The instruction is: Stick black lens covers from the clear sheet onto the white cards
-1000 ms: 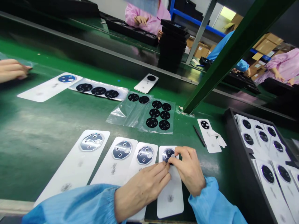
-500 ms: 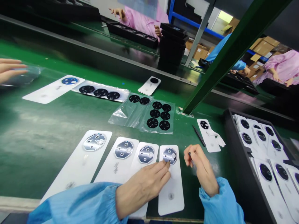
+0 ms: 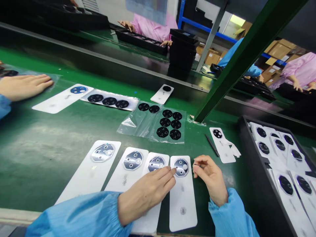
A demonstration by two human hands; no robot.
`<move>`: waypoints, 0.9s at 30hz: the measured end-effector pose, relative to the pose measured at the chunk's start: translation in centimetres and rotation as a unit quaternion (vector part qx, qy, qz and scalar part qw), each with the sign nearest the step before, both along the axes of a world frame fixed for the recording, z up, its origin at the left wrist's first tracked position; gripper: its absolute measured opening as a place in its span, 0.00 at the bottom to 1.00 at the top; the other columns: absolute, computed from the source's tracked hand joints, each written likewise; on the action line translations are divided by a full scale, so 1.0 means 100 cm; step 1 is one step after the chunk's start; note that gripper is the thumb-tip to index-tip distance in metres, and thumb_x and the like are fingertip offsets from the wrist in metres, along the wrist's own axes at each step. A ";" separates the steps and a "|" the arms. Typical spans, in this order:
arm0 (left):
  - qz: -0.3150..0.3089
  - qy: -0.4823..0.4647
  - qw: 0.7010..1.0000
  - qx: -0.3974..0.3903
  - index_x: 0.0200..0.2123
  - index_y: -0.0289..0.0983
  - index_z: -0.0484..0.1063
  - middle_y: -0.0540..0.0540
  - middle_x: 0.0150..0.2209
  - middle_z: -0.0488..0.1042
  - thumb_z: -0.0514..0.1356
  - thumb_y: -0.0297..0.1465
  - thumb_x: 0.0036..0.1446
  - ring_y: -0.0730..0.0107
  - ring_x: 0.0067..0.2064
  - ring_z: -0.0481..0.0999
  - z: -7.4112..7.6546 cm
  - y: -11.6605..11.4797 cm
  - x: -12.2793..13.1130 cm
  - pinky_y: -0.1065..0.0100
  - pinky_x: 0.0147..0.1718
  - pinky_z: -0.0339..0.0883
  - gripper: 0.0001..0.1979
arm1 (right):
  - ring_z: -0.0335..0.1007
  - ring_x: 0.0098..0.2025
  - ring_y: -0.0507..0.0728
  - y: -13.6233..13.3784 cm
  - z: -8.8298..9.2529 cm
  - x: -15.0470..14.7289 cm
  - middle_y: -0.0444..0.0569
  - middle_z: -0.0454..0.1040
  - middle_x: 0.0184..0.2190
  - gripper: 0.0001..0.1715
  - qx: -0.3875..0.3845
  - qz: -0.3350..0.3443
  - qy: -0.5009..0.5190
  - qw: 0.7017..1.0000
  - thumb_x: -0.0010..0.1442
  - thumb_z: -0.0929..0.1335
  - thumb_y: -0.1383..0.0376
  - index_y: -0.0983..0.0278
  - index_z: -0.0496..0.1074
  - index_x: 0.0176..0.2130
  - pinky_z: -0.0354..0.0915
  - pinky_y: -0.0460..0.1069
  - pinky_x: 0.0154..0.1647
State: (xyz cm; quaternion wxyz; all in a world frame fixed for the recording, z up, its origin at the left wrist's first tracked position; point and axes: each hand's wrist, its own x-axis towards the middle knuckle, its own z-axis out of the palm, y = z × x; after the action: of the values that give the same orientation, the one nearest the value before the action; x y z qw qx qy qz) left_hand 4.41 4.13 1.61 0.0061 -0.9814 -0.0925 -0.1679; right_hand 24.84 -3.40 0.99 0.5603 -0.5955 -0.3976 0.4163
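green surface (image 3: 49, 138) holding panels (image 3: 183, 197); l hand (image 3: 148, 191) fingers lying together, r hand's (image 3: 209, 176) can't tell; sleeve (image 3: 79, 214) snag poss. skewing panels

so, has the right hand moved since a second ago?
Yes: the right hand moved rightward relative to the green post, away from the octagonal camera plate.

Green post (image 3: 244, 59) – slanting; black trays (image 3: 182, 49) – stacked; cardboard boxes (image 3: 282, 49) near blue shelving (image 3: 197, 24)

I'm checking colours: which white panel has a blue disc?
The far-left panel beside the co-worker's hand; only its disc looks blue, the others silvery or black.
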 end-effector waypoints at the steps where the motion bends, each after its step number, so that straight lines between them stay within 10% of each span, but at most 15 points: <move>1: 0.001 0.003 1.000 0.001 0.39 0.31 0.67 0.39 0.47 0.73 0.46 0.16 0.57 0.64 0.47 0.72 0.000 0.000 0.001 0.67 0.46 0.67 0.13 | 0.63 0.25 0.48 0.000 -0.001 0.000 0.42 0.65 0.28 0.07 -0.005 -0.002 0.001 1.000 0.54 0.70 0.62 0.62 0.70 0.34 0.64 0.45 0.24; 15: -0.012 0.036 0.999 0.012 0.38 0.30 0.68 0.41 0.45 0.74 0.46 0.16 0.56 0.63 0.43 0.73 0.002 0.001 0.006 0.65 0.43 0.70 0.14 | 0.67 0.25 0.48 0.000 0.002 -0.002 0.44 0.66 0.31 0.07 -0.028 0.011 -0.041 0.999 0.57 0.67 0.62 0.63 0.73 0.33 0.67 0.46 0.29; 27: -0.012 0.019 0.999 0.044 0.36 0.31 0.69 0.42 0.41 0.74 0.49 0.18 0.56 0.64 0.39 0.70 0.002 0.002 0.005 0.64 0.42 0.65 0.11 | 0.65 0.32 0.51 0.016 0.007 -0.015 0.48 0.64 0.35 0.05 0.024 0.122 -0.307 0.943 0.59 0.64 0.72 0.64 0.69 0.33 0.65 0.46 0.32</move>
State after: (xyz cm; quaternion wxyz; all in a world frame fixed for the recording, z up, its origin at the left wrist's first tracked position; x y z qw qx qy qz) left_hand 4.96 4.35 1.84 0.0490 -0.9843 -0.0728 -0.1534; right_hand 23.31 -1.76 1.67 0.3702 -0.6277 -0.6300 0.2684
